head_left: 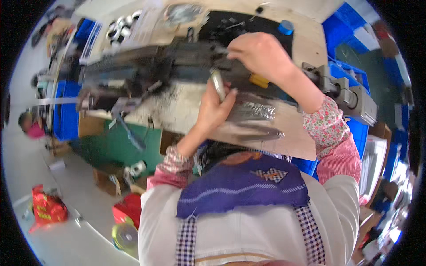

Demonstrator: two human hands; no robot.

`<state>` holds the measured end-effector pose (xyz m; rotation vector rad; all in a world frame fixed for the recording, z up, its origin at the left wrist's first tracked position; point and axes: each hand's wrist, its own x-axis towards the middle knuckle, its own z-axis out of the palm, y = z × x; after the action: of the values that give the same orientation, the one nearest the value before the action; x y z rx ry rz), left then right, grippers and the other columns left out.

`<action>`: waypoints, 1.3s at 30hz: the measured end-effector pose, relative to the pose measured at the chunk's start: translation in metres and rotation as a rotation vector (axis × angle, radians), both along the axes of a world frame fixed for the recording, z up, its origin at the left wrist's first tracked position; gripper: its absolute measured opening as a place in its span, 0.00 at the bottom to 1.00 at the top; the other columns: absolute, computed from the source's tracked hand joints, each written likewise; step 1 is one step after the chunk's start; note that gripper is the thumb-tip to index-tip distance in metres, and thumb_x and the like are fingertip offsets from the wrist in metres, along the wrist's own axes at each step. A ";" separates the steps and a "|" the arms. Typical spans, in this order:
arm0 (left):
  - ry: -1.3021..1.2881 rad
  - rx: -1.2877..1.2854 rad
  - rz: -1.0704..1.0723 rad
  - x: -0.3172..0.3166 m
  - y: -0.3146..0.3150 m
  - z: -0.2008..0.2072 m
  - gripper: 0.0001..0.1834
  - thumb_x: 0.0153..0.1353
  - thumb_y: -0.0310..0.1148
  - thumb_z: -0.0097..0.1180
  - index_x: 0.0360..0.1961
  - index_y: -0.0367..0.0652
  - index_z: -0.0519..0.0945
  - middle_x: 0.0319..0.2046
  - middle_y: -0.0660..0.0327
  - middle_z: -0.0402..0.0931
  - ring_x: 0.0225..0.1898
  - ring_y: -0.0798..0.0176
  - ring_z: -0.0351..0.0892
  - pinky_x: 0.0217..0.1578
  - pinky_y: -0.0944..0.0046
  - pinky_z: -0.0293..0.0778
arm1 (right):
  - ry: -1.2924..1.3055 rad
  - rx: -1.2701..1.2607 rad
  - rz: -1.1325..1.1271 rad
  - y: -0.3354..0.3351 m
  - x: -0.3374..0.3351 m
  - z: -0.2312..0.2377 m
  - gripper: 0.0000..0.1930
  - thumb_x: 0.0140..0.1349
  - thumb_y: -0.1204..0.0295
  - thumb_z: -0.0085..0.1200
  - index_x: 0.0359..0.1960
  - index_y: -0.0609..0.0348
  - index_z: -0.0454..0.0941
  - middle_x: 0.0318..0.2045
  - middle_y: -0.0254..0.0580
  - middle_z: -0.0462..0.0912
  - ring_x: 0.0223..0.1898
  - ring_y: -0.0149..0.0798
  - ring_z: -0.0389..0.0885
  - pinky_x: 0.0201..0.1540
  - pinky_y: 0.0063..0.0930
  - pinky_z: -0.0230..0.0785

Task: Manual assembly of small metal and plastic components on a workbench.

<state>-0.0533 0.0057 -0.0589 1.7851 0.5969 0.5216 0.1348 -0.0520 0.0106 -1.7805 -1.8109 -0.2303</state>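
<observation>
A dark metal bench machine (177, 57) stretches across the worktable, partly smeared by motion. My left hand (212, 108) is closed around a silvery, rod-shaped tool (218, 84), its upper end pointing at the machine's near side. Over the machine's right part is my right hand (262, 53), fingertips pinched together at its top edge. Whatever lies between those fingertips is hidden or too small to name. A yellow piece (258, 80) sits on the machine below my right wrist. Nearer to me are a pile of small shiny metal pieces (257, 110) and a long, blurred metal tool (262, 133).
Behind the machine lies a black mat (262, 22) with small dark parts and a round blue container (286, 27). White rolls (122, 29) are at the far left. Heavy metal blocks (355, 99) project at the right, near blue bins (350, 73). A red bag (46, 208) rests on the floor.
</observation>
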 end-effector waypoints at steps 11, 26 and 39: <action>-0.192 -0.582 0.518 -0.086 0.115 -0.003 0.18 0.66 0.43 0.50 0.30 0.38 0.78 0.16 0.66 0.69 0.11 0.75 0.58 0.11 0.72 0.49 | 0.050 -0.352 -0.541 -0.056 -0.002 -0.080 0.06 0.61 0.72 0.50 0.37 0.60 0.69 0.38 0.51 0.72 0.37 0.56 0.77 0.34 0.45 0.71; -0.120 -0.994 -0.611 0.069 -0.024 0.058 0.12 0.67 0.37 0.49 0.30 0.39 0.73 0.14 0.73 0.55 0.13 0.77 0.53 0.13 0.74 0.46 | 0.501 -0.403 -0.252 -0.148 -0.033 0.046 0.09 0.60 0.71 0.55 0.34 0.64 0.71 0.26 0.53 0.78 0.28 0.56 0.77 0.30 0.36 0.68; -0.328 -0.798 0.046 0.071 -0.026 0.035 0.12 0.69 0.38 0.47 0.32 0.43 0.74 0.16 0.72 0.59 0.14 0.76 0.54 0.15 0.73 0.50 | 0.011 -0.103 -0.176 -0.041 0.029 0.017 0.13 0.51 0.78 0.50 0.41 0.57 0.75 0.33 0.54 0.80 0.40 0.57 0.78 0.39 0.45 0.70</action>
<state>0.0177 -0.0199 -0.0244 0.9112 0.5155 0.4990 0.1639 -0.0933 0.0272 -2.0121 -1.6865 -0.1981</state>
